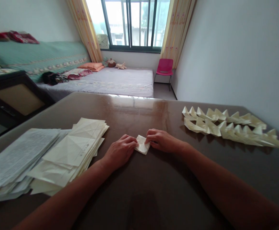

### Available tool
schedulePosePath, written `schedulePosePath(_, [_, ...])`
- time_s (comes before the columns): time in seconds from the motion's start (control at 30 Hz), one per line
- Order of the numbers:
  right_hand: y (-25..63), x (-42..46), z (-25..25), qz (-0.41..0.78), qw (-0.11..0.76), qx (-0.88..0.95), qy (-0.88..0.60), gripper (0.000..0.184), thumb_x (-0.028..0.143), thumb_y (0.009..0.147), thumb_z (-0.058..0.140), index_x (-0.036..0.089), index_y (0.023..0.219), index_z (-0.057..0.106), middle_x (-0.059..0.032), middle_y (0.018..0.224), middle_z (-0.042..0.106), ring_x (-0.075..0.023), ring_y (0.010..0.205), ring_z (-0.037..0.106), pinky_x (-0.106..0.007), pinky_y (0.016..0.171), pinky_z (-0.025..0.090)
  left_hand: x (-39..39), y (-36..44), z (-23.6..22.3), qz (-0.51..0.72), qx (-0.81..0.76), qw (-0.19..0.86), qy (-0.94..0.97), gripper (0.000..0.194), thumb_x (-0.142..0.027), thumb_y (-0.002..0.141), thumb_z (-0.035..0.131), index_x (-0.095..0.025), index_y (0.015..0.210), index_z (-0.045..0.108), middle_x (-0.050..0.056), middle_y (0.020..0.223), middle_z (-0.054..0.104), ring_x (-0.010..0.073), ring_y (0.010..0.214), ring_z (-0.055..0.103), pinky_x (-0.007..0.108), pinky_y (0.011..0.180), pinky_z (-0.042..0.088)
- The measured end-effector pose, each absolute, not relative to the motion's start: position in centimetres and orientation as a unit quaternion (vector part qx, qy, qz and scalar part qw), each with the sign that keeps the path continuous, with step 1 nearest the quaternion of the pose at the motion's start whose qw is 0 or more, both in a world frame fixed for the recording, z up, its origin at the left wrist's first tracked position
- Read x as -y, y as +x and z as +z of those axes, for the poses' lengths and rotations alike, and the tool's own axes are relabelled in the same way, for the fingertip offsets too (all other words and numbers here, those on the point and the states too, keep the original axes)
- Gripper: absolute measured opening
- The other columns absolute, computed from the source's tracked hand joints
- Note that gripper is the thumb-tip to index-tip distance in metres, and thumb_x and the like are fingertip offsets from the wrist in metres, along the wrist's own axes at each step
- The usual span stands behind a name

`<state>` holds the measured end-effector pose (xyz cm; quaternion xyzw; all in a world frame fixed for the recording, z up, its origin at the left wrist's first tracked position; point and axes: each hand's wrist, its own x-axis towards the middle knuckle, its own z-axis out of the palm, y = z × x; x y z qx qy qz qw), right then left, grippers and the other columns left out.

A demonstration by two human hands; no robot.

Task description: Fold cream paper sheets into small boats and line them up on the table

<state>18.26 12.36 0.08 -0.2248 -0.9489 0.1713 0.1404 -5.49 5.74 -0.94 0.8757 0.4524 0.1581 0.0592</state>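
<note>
Pinching one folded paper (142, 146) (two stacks (78, 143) nearby): left hand (121, 149), right hand (163, 141).

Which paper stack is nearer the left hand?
The cream, creased paper stack, right of the white stack of text-covered sheets, which lies farther from the left hand.

This is a home, and the room looks like a bedroom. Beyond the left hand (120, 149), past the table (134, 179), is a wide bed (130, 80) with clothes (54, 78) and soft toys (111, 63) on it. Farther ahead of both hands, flowered curtains (178, 28) flank a window (143, 25). A pink chair (165, 66) stands well beyond the right hand (164, 141).
</note>
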Motion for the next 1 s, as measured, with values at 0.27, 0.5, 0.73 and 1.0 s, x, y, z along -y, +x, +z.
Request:
schedulePosePath(0.27, [18.4, -11.9, 1.1, 0.106, 0.109, 0.957, -0.246, 0.018, 0.018, 0.082, 0.056, 0.023, 0.092, 0.071, -0.0040, 0.096, 0.063, -0.0181, 0.094, 0.053, -0.030, 0.086, 0.041, -5.4, -5.2, -0.7, 0.112, -0.390, -0.008, 0.914, 0.022, -0.015, 0.090, 0.050, -0.017, 0.109, 0.062, 0.006, 0.111, 0.062, 0.0192, 0.107, 0.050, 0.032, 0.092, 0.050])
schedulePosePath(0.5, [16.4, -10.7, 0.5, 0.015, 0.076, 0.946, -0.313, 0.032, 0.024, 0.094, 0.046, 0.026, 0.125, 0.054, -0.0070, 0.104, 0.061, -0.0204, 0.098, 0.050, -0.032, 0.080, 0.039, -5.5, -5.3, -1.2, 0.139, -0.364, -0.032, 0.920, 0.022, -0.015, 0.091, 0.048, -0.016, 0.109, 0.061, 0.006, 0.114, 0.062, 0.0189, 0.107, 0.051, 0.033, 0.093, 0.050])
schedulePosePath(0.73, [15.4, -10.6, -0.3, -0.025, 0.034, 0.937, -0.346, 0.041, 0.027, 0.095, 0.045, 0.027, 0.135, 0.044, -0.0105, 0.112, 0.056, -0.0242, 0.106, 0.046, -0.035, 0.081, 0.041, -5.6, -5.5, -1.0, 0.142, -0.370, -0.016, 0.918, 0.027, -0.019, 0.093, 0.046, -0.021, 0.118, 0.057, 0.006, 0.110, 0.062, 0.0177, 0.103, 0.051, 0.032, 0.089, 0.051])
schedulePosePath(1.0, [17.6, -11.4, 0.7, 0.064, 0.125, 0.954, -0.264, 0.035, 0.019, 0.090, 0.050, 0.025, 0.123, 0.059, -0.0071, 0.108, 0.061, -0.0190, 0.099, 0.051, -0.032, 0.085, 0.042, -5.6, -5.1, -0.7, 0.123, -0.374, -0.020, 0.919, 0.026, -0.021, 0.093, 0.047, -0.022, 0.115, 0.059, 0.005, 0.105, 0.061, 0.0183, 0.100, 0.050, 0.032, 0.087, 0.050])
